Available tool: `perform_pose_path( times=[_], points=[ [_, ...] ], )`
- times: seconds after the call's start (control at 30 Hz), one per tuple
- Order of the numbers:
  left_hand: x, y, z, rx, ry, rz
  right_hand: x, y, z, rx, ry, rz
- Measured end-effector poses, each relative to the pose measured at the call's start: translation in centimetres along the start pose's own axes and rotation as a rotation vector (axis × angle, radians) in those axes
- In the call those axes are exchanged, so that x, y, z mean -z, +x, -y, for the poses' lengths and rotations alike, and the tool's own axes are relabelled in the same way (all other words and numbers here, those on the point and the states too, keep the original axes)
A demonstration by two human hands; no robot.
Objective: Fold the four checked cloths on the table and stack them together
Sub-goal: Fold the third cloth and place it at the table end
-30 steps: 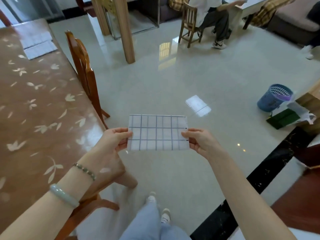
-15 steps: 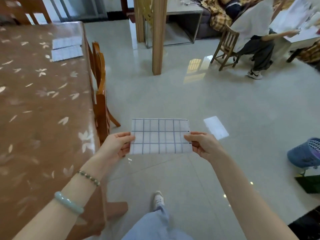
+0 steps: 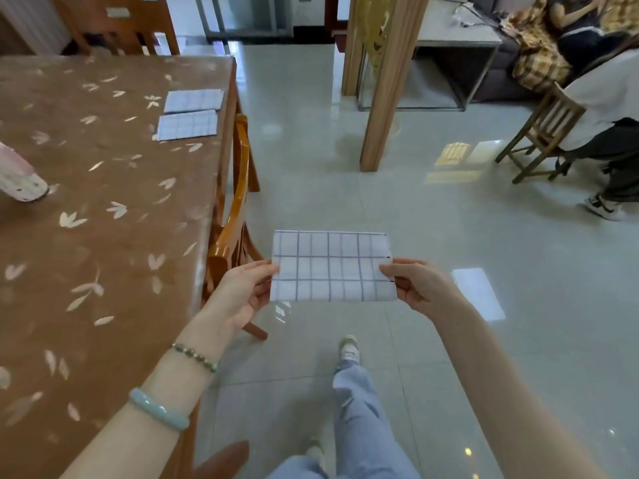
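I hold a folded white cloth with blue checks [image 3: 332, 267] flat in the air over the floor, right of the table. My left hand [image 3: 242, 292] pinches its left edge and my right hand [image 3: 415, 285] pinches its right edge. Two more folded checked cloths lie side by side near the far right edge of the brown table [image 3: 86, 219]: one [image 3: 188, 124] nearer, one [image 3: 194, 99] behind it. They touch or nearly touch, not stacked.
A wooden chair [image 3: 235, 216] is tucked against the table's right side, close to my left hand. A pink-white object [image 3: 19, 178] lies at the table's left. A wooden post [image 3: 383, 84] stands ahead. A seated person [image 3: 601, 108] is at the far right.
My view has turned left and I have stepped forward: the table and its two cloths now sit closer and more central. The held cloth stays stretched between both hands.
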State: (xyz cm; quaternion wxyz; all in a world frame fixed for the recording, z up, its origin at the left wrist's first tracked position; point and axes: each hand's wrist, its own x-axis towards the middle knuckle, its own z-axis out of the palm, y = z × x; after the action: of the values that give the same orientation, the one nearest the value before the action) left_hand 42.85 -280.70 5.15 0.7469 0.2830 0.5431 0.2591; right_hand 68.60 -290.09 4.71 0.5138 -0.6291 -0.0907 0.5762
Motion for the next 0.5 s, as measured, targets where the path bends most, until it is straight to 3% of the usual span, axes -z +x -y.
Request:
perform_pose_path(
  times=[0.5],
  points=[
    [-9.3,14.7,-13.8,-0.111,-0.107,-0.242,-3.8,21.9,19.4,-0.010,-0.120,0.201]
  ],
)
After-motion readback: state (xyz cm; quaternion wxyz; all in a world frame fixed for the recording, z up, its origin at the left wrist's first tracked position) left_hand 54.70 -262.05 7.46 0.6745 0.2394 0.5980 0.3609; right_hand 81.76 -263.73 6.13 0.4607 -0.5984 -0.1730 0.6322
